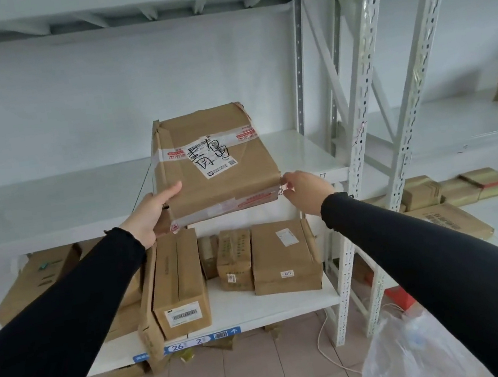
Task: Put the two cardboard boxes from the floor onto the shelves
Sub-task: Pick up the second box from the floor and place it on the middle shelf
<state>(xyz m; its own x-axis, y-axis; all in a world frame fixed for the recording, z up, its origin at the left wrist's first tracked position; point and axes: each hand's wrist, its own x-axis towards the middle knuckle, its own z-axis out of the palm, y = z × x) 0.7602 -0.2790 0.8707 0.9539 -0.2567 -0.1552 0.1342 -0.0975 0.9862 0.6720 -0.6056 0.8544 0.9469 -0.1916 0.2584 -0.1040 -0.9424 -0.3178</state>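
Observation:
A taped brown cardboard box (219,173) with a white label and black handwriting rests partly on the white middle shelf (48,207), its near edge sticking out past the shelf front. My left hand (150,213) grips the box's near left corner, thumb on top. My right hand (305,190) touches the near right corner with its fingertips. Both arms wear black sleeves. No second box shows on the floor.
The lower shelf (261,313) holds several cardboard boxes (284,257). A perforated white upright (361,144) stands right of the box. More boxes (456,188) sit on the right-hand shelving. A clear plastic bag (411,355) and a white cable lie on the tiled floor.

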